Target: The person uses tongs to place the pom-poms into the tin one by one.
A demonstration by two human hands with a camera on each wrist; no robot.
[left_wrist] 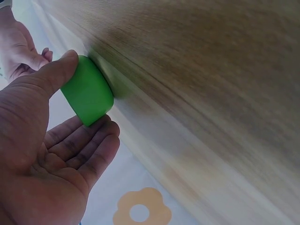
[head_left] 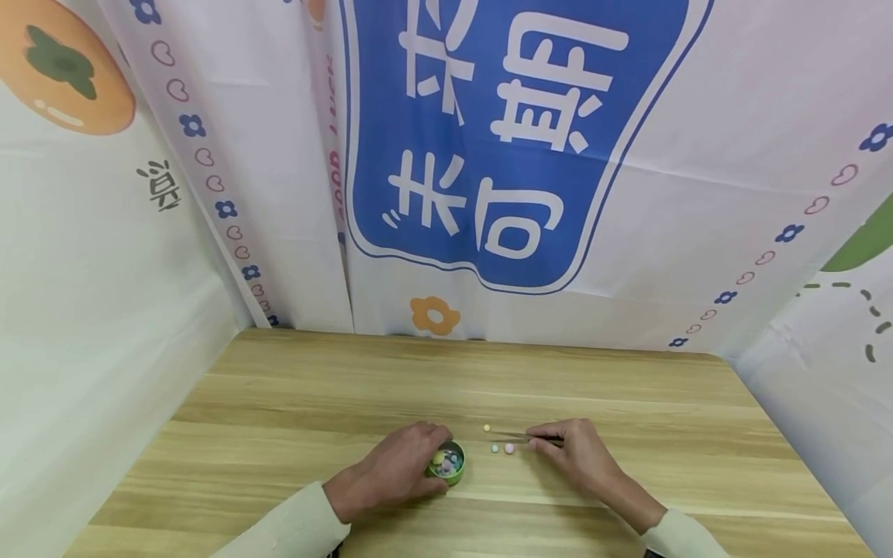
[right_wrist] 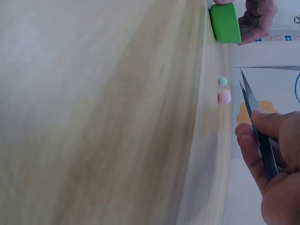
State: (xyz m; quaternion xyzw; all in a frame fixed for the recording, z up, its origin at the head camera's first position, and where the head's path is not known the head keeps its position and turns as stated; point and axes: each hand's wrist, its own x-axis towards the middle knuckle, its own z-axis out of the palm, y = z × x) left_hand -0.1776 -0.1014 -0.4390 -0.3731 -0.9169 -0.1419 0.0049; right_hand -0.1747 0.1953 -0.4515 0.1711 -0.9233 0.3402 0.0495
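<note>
A small round green tin (head_left: pixel 455 477) stands on the wooden table with several pastel balls in it. My left hand (head_left: pixel 399 467) grips its sides between thumb and fingers; in the left wrist view the green wall (left_wrist: pixel 89 93) shows between them. My right hand (head_left: pixel 584 457) pinches dark pointed tweezers (right_wrist: pixel 265 147), their tips slightly apart with nothing between them. Around the tips on the table lie a yellow ball (head_left: pixel 487 428), a pale blue-green ball (head_left: pixel 494 449) and a pink ball (head_left: pixel 509 449).
The wooden table (head_left: pixel 335 387) runs back to a white printed cloth (head_left: pixel 649 256) hanging behind it, with a blue panel and an orange flower. More white cloth hangs at the left and right sides.
</note>
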